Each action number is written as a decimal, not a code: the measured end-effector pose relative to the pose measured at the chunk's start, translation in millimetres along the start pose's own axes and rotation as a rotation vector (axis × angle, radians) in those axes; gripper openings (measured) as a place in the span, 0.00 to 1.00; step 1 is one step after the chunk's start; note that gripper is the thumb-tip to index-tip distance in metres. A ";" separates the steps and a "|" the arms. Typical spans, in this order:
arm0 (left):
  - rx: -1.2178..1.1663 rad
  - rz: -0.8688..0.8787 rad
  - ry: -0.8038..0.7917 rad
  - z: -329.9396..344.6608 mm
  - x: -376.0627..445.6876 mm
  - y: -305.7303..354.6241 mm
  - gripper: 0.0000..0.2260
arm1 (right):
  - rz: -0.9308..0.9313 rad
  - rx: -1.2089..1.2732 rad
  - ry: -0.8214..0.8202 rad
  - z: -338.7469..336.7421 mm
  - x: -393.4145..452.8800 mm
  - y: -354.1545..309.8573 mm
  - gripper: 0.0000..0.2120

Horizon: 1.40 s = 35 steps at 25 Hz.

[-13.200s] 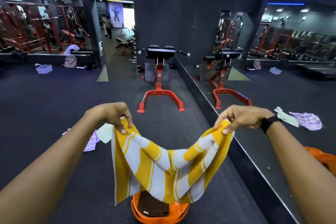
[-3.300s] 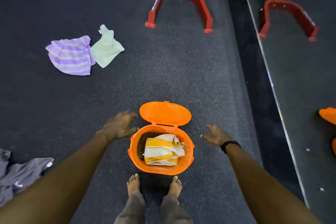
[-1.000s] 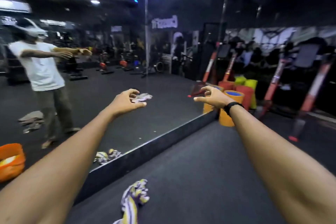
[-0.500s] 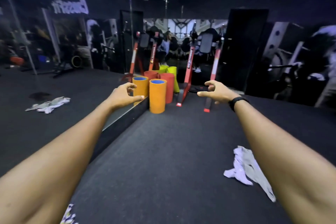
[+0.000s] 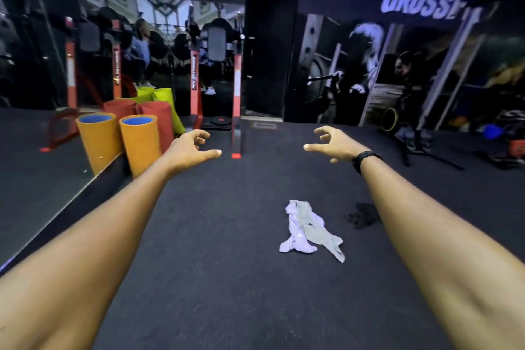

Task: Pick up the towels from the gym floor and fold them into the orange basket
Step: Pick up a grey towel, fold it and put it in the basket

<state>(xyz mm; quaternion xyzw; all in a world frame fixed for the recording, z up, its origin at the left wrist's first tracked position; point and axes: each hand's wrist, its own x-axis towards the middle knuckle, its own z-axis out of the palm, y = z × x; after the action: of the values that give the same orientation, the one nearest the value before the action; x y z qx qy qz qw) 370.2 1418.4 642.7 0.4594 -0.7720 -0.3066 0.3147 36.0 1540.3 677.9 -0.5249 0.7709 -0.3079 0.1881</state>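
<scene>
A crumpled pale lilac and grey towel [image 5: 309, 230] lies on the dark gym floor a little right of centre. Just to its right sits a small dark cloth [image 5: 362, 215], partly behind my right forearm. My left hand [image 5: 191, 149] and my right hand [image 5: 333, 142] are stretched out in front of me at chest height, well above and beyond the towel. Both hold nothing, with fingers loosely curled. The orange basket is out of view.
A wall mirror [image 5: 37, 173] runs along the left with a low black ledge. Upright rolled mats, orange [image 5: 140, 142], red and green, stand by it. A red rack post [image 5: 237, 105] stands ahead. A black stand [image 5: 417, 148] is at the right.
My view has swung further right, away from the mirror. The pale towel has shifted from the right edge toward the centre. Both hands stay raised and hold nothing.
</scene>
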 end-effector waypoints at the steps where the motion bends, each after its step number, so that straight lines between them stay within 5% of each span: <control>1: -0.010 0.013 -0.022 1.3 22.5 -2.2 0.27 | 0.018 0.002 0.023 -1.5 11.3 0.0 0.36; 14: -0.025 0.139 -0.262 89.2 231.1 3.7 0.27 | 0.241 -0.031 0.168 -29.1 118.6 57.4 0.35; 28: -0.058 0.213 -0.401 339.2 514.8 120.5 0.27 | 0.379 -0.003 0.220 -171.8 356.3 256.6 0.33; 35: -0.039 0.161 -0.506 477.9 620.8 111.2 0.26 | 0.487 0.011 0.165 -184.1 460.6 369.1 0.32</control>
<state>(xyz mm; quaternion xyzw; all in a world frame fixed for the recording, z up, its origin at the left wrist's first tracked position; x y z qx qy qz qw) -289.8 989.7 560.8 0.2988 -0.8542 -0.4006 0.1437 -507.0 1260.9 581.4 -0.2960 0.8856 -0.2997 0.1958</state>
